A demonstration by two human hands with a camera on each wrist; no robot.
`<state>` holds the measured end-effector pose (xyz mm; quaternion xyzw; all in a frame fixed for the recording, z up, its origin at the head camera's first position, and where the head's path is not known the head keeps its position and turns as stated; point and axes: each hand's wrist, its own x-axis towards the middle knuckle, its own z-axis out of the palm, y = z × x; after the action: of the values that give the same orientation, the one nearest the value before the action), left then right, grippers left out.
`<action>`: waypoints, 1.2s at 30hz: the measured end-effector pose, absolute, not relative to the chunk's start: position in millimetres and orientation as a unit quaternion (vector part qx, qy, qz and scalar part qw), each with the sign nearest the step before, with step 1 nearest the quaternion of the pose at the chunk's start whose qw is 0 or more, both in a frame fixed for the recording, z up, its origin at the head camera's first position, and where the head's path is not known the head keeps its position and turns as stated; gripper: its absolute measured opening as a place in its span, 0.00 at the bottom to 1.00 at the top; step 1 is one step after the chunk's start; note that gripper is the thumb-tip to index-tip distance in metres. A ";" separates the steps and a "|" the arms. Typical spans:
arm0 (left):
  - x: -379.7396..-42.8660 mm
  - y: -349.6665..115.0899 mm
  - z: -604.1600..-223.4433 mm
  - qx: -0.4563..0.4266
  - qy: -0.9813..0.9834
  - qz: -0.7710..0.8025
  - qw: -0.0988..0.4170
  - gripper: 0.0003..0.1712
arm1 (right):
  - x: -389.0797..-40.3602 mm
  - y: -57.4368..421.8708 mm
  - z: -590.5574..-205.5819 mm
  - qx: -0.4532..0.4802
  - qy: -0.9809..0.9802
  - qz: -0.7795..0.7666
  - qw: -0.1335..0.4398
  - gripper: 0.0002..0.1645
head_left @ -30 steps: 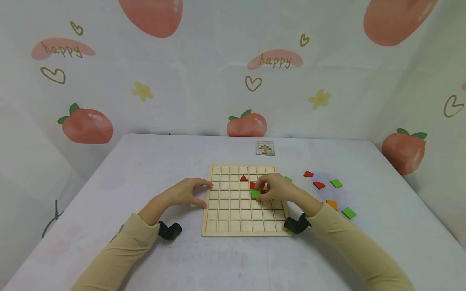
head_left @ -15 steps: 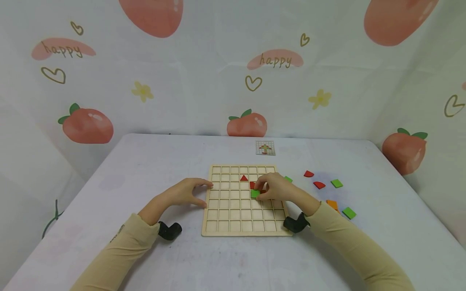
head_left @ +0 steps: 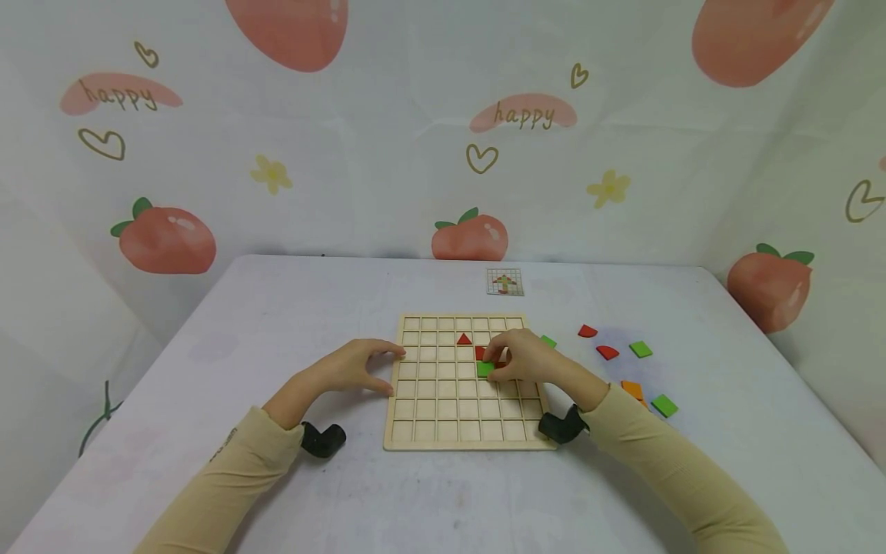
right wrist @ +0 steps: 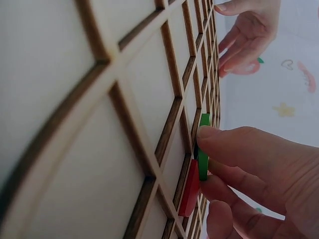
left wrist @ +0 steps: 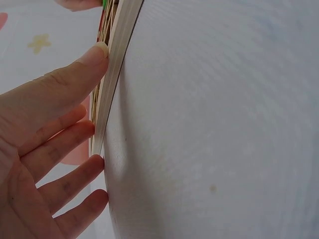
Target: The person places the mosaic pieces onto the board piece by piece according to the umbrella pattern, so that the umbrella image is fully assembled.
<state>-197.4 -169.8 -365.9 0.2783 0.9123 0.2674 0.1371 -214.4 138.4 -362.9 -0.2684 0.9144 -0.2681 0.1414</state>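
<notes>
A wooden grid board (head_left: 471, 445) lies on the table in the head view. My right hand (head_left: 527, 358) pinches a green square tile (head_left: 486, 370) between thumb and fingertips over a cell right of the middle. In the right wrist view that green tile (right wrist: 204, 149) is seen edge-on, beside a red tile (right wrist: 188, 191) standing slightly proud of the grid. A red triangle tile (head_left: 464, 339) and a partly covered red tile (head_left: 480, 353) sit in cells farther back. My left hand (head_left: 351, 366) rests its thumb and fingertips at the board's left edge, fingers loosely extended.
Right of the board lie loose tiles: red quarter-rounds (head_left: 607, 352), green squares (head_left: 640, 349) and an orange piece (head_left: 632, 390) partly behind the right sleeve. Another green tile (head_left: 548, 342) peeks out behind the right hand. A small gridded picture card (head_left: 504, 282) lies beyond the board.
The green tile in my right hand has settled very slightly lower toward its cell. Otherwise both hands and the board keep their places.
</notes>
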 end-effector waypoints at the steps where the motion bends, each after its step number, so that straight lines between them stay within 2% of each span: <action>1: -197.6 -169.7 -366.1 0.280 0.913 0.265 0.136 0.35 | -214.3 138.4 -362.8 -0.267 0.915 -0.268 0.142 0.10; 21: -197.3 -169.5 -365.8 0.275 0.914 0.265 0.138 0.35 | -213.3 138.0 -364.0 -0.264 0.914 -0.275 0.140 0.11; 27: -198.2 -169.7 -365.8 0.276 0.915 0.261 0.137 0.35 | -213.3 142.9 -363.2 -0.277 0.908 -0.290 0.123 0.12; 36: -198.2 -170.1 -367.0 0.280 0.913 0.264 0.137 0.35 | -214.3 166.2 -362.3 -0.227 0.917 -0.308 0.110 0.12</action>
<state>-198.2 -170.1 -367.0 0.2796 0.9130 0.2638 0.1365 -214.3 166.2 -362.3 -0.2275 0.9172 -0.3080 0.1101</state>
